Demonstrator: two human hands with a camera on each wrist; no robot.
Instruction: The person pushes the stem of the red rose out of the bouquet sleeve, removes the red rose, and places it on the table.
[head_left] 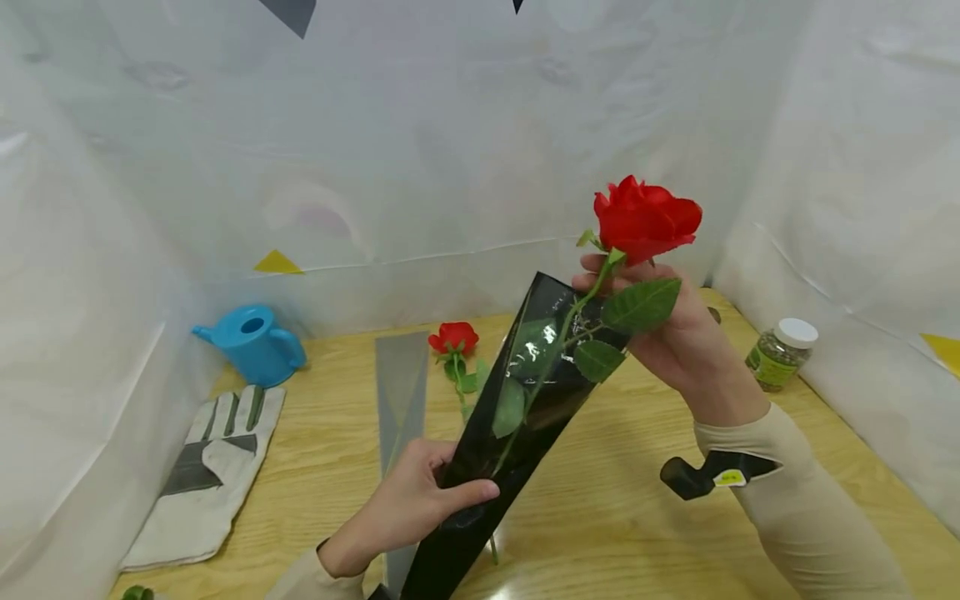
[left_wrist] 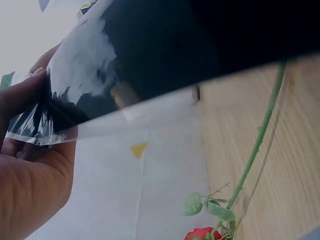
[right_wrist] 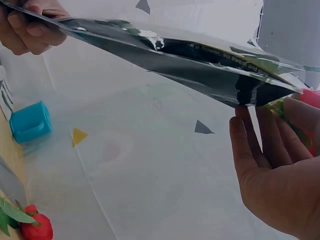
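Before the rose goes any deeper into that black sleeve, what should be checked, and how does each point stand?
1. Left hand grips the black sleeve near its narrow end: ok.
2. Right hand holds the rose just under the bloom: ok.
3. Stem runs inside the sleeve, leaves partly in: ok.
4. Bloom clear of the sleeve mouth: ok.
5. Stem tip reaching the sleeve bottom: cannot tell.
6. Second rose on the table lies apart from the sleeve: ok.
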